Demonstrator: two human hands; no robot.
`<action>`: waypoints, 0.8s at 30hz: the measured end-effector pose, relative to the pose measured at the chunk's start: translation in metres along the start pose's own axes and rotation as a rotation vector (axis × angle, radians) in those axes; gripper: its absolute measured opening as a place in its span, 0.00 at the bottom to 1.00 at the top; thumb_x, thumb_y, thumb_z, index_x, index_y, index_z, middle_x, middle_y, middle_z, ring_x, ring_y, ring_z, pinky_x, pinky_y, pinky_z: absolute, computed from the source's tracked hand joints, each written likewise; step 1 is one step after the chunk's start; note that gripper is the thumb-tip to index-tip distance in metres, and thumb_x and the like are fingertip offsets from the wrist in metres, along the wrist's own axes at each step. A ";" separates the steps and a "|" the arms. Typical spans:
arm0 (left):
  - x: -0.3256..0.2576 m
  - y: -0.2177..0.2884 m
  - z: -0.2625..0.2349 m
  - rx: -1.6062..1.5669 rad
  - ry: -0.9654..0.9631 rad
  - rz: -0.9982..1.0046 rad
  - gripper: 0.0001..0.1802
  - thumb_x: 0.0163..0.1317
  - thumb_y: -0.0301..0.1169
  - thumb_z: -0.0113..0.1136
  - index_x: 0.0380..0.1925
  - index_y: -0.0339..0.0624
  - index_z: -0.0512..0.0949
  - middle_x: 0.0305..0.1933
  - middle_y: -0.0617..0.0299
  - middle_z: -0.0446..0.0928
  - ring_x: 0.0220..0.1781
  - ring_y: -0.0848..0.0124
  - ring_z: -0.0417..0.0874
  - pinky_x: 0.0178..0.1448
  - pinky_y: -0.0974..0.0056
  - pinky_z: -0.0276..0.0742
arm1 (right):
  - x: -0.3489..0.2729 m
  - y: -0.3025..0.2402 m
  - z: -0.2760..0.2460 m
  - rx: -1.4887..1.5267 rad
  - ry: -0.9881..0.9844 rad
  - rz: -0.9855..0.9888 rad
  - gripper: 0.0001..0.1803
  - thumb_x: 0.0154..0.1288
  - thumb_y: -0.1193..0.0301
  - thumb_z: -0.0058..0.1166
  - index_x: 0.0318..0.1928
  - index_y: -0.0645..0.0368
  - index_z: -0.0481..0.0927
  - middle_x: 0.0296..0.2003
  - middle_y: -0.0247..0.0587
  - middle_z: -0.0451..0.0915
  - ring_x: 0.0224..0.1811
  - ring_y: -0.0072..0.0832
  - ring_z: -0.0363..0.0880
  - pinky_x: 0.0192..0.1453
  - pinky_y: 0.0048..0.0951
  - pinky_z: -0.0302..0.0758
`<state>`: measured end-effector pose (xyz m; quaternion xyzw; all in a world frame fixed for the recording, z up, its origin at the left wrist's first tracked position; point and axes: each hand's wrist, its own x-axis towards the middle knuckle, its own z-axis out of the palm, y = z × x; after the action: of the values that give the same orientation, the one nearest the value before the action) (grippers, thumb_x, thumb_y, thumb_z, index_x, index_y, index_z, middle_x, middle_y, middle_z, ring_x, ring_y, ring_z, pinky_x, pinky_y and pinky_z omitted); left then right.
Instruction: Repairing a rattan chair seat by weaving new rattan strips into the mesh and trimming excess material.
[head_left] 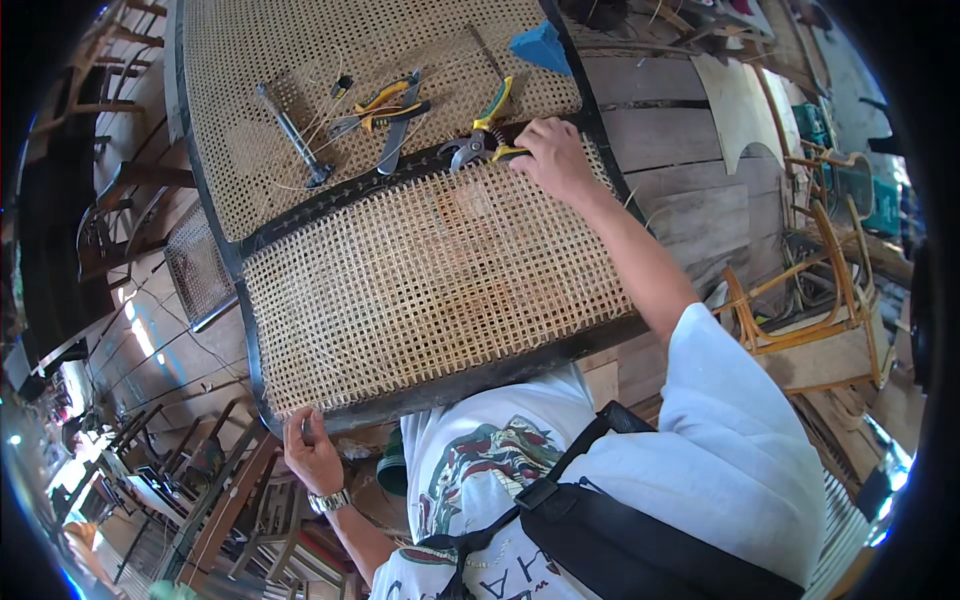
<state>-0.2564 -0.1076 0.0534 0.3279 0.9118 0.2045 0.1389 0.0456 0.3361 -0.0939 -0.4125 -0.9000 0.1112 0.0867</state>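
at the near corner of the black frame [430, 395], the left hand [312, 455] is closed around its edge, steadying the woven cane panel [430, 290]. farther up on the crossbar, the right hand [555, 155] grips the yellow-handled cutters [480, 135]. beyond lie pliers [385, 105], a hammer [293, 135] and a blue cloth [540, 45].

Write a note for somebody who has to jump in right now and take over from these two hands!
Left hand: grips the near corner of the black frame of the cane-woven panel.
Right hand: rests on the black crossbar, closed on a handle of the yellow-handled pruning shears.
On the far weave: yellow-handled pliers, a dark metal tool, a blue piece.
Done: both woven sections look filled.
Left: can't tell; loose cane strands lie by the tools, perhaps needing trimming.
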 end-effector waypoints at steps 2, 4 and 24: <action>0.002 -0.003 0.009 -0.022 0.012 0.059 0.06 0.66 0.30 0.65 0.40 0.41 0.82 0.36 0.62 0.81 0.25 0.74 0.70 0.27 0.66 0.64 | -0.002 0.002 -0.001 0.020 0.055 -0.201 0.14 0.61 0.66 0.63 0.43 0.58 0.77 0.44 0.42 0.76 0.48 0.39 0.75 0.54 0.42 0.69; 0.004 -0.003 0.012 -0.041 0.029 0.116 0.06 0.66 0.30 0.65 0.40 0.41 0.82 0.36 0.63 0.81 0.24 0.74 0.70 0.26 0.66 0.63 | -0.001 -0.002 0.006 0.087 0.070 -0.188 0.13 0.60 0.67 0.64 0.41 0.59 0.76 0.43 0.42 0.75 0.47 0.40 0.75 0.54 0.43 0.70; -0.004 0.013 0.014 -0.050 0.037 0.064 0.06 0.67 0.29 0.64 0.41 0.40 0.82 0.36 0.63 0.81 0.23 0.76 0.69 0.25 0.69 0.63 | 0.027 -0.058 0.033 0.090 0.274 0.069 0.13 0.66 0.62 0.59 0.44 0.57 0.79 0.40 0.42 0.78 0.48 0.41 0.76 0.53 0.46 0.71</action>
<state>-0.2406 -0.0967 0.0474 0.3494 0.8979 0.2376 0.1235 -0.0223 0.3157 -0.1078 -0.4501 -0.8592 0.0970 0.2233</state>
